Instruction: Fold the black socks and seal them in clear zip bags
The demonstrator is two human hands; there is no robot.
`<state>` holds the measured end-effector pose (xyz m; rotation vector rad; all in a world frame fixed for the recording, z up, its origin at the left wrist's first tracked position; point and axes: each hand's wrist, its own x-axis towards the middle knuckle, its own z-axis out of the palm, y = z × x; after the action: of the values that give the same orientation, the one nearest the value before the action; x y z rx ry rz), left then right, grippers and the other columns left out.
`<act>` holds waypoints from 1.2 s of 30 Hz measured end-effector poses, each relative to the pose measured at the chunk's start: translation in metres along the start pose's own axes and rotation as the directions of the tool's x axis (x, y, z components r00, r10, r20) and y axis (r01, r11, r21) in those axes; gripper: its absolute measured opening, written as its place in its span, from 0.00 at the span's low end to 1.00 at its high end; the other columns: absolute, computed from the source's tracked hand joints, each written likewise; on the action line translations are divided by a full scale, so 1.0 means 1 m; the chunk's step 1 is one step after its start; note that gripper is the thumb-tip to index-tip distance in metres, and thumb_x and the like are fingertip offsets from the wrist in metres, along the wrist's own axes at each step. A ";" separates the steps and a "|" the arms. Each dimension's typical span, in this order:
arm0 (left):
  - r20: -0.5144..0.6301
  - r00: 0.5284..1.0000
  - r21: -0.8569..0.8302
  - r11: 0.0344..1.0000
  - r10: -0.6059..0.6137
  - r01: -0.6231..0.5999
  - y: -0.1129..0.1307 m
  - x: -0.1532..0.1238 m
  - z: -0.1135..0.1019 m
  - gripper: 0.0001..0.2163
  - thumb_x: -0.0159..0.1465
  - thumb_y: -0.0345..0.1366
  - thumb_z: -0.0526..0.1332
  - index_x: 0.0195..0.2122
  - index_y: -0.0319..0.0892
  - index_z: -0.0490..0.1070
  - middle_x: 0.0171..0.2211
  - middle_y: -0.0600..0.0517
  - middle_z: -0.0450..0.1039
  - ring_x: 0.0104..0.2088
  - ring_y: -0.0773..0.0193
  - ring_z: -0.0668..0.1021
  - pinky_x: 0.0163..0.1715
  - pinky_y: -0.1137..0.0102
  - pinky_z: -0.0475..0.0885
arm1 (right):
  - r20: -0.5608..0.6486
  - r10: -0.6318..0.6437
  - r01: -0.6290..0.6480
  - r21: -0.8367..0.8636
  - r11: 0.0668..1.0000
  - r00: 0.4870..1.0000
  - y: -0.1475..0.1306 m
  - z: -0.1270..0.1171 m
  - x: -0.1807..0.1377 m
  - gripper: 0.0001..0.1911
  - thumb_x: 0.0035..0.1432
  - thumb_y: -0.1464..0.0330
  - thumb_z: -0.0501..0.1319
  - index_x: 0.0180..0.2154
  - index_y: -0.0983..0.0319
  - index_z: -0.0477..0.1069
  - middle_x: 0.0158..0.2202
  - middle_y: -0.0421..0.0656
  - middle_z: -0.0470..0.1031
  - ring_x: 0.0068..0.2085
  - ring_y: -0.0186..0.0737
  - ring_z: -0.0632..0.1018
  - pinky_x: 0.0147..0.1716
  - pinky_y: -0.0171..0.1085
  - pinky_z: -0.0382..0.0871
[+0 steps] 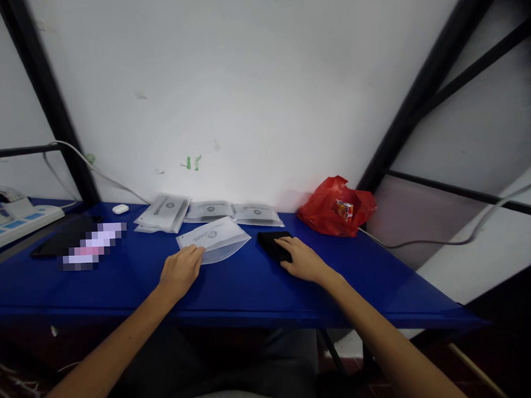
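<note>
My left hand (pixel 180 271) rests on the near left corner of a frosted plastic pouch (pixel 217 238) lying on the blue table (pixel 251 286), fingers curled onto its edge. My right hand (pixel 303 260) lies on a small black folded item (pixel 272 244) just right of the pouch, with its fingers laid flat over it. More frosted pouches (pixel 164 213) lie in a row along the wall behind.
A red plastic bag (pixel 335 207) sits at the back right. At the left are a dark tablet (pixel 60 240), a small white case (pixel 120 209) and a white power strip (pixel 17 218) with cables. Black frame bars rise on both sides.
</note>
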<state>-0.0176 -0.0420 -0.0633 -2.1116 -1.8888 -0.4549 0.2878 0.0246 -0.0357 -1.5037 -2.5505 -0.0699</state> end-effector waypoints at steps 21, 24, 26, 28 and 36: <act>-0.113 0.992 0.027 0.998 0.063 -0.060 -0.002 0.001 0.003 0.11 0.66 0.33 0.50 0.41 0.45 0.72 0.33 0.52 0.74 0.35 0.63 0.75 0.29 0.73 0.66 | -0.034 0.038 -0.037 0.015 0.999 0.999 0.000 0.014 0.026 0.32 0.47 0.81 0.55 0.56 0.69 0.58 0.54 0.55 0.67 0.54 0.48 0.69 0.51 0.42 0.62; -0.115 0.988 0.053 0.994 0.104 -0.098 0.000 0.002 0.001 0.11 0.66 0.33 0.50 0.40 0.44 0.72 0.31 0.51 0.73 0.34 0.63 0.75 0.29 0.72 0.66 | -0.028 0.057 -0.057 0.004 0.998 0.998 0.001 0.013 0.028 0.34 0.46 0.82 0.54 0.57 0.66 0.58 0.55 0.53 0.67 0.54 0.48 0.70 0.50 0.41 0.63; -0.108 0.985 0.081 0.989 0.134 -0.126 0.003 0.004 -0.002 0.11 0.66 0.31 0.49 0.41 0.43 0.72 0.31 0.51 0.72 0.34 0.62 0.74 0.29 0.71 0.66 | -0.023 0.052 -0.052 -0.010 0.999 0.998 0.001 0.013 0.030 0.34 0.46 0.83 0.54 0.57 0.65 0.58 0.56 0.52 0.66 0.54 0.48 0.70 0.50 0.41 0.64; -0.104 0.982 0.112 0.983 0.158 -0.147 0.005 0.005 -0.004 0.12 0.66 0.30 0.49 0.41 0.43 0.72 0.31 0.50 0.72 0.34 0.62 0.74 0.29 0.70 0.66 | -0.017 0.032 -0.032 -0.024 0.999 0.999 0.002 0.013 0.030 0.34 0.45 0.83 0.54 0.57 0.64 0.59 0.57 0.51 0.66 0.54 0.48 0.71 0.50 0.41 0.64; -0.199 0.959 0.179 0.970 0.202 -0.167 0.008 0.009 -0.016 0.15 0.61 0.23 0.51 0.44 0.41 0.72 0.31 0.48 0.72 0.34 0.60 0.73 0.29 0.69 0.66 | -0.075 -0.020 0.021 0.009 1.000 0.997 0.004 0.012 0.023 0.32 0.44 0.84 0.53 0.52 0.61 0.65 0.53 0.48 0.70 0.53 0.46 0.72 0.50 0.40 0.65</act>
<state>-0.0095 -0.0411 -0.0445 -2.0192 -1.5376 -0.4538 0.2792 0.0481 -0.0437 -1.4430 -2.5040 -0.1137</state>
